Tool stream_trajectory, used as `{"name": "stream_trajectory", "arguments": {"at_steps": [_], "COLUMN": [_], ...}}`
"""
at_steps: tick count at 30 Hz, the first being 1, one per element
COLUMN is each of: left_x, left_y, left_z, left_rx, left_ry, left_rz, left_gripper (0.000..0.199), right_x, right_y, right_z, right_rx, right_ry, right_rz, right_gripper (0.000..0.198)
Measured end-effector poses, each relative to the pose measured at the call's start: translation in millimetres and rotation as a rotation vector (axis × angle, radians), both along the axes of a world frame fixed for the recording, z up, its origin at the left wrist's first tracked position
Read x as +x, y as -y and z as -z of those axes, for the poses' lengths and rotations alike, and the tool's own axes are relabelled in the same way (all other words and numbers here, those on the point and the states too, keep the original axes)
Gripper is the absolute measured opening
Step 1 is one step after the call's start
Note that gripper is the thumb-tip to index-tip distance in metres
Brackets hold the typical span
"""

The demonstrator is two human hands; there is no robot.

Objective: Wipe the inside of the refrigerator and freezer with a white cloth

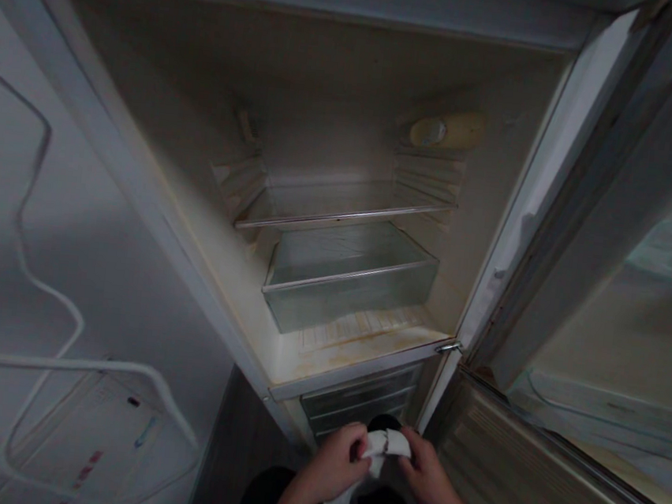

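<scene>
Low in the head view, my left hand [340,460] and my right hand [427,468] grip a crumpled strip of white tissue [396,443] from its two sides. The tissue is bent across between my fingers, with a small dark gap or mark near its middle. One length of it hangs down below my left hand. Both hands are closed, in front of the open lower compartment [366,401] of a fridge and just above my dark-clothed legs. I cannot tell whether the white material is paper or thin cloth.
The fridge's upper compartment is open, with a glass shelf [340,205], a clear drawer [355,297] and yellowish stains [356,349] on its floor. Its upper door [621,311] and lower door [534,469] swing out right. A white cable [69,309] and a whitish box [97,443] are left.
</scene>
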State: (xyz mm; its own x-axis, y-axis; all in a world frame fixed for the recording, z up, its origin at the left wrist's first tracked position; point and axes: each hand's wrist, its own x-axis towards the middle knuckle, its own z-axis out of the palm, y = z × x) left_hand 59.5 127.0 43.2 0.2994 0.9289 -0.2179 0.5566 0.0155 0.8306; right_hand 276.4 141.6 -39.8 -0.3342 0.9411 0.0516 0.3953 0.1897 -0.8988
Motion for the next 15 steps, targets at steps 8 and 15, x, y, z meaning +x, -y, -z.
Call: {"name": "stream_trajectory", "arguments": {"at_steps": [8, 15], "left_x": [6.6, 22.5], "left_y": [-0.2, 4.6], "left_z": [-3.3, -15.7], "left_rx": [0.065, 0.094], "left_ry": [0.139, 0.173], "left_rz": [-0.11, -0.019], "left_gripper": [0.016, 0.027], "right_x": [9.9, -19.9], "right_y": [9.0, 26.6], "right_z": [-14.7, -5.1], "right_rx": [0.334, -0.117], "right_ry": [0.079, -0.216], "right_rz": [-0.125, -0.237], "right_gripper": [0.041, 0.037]}}
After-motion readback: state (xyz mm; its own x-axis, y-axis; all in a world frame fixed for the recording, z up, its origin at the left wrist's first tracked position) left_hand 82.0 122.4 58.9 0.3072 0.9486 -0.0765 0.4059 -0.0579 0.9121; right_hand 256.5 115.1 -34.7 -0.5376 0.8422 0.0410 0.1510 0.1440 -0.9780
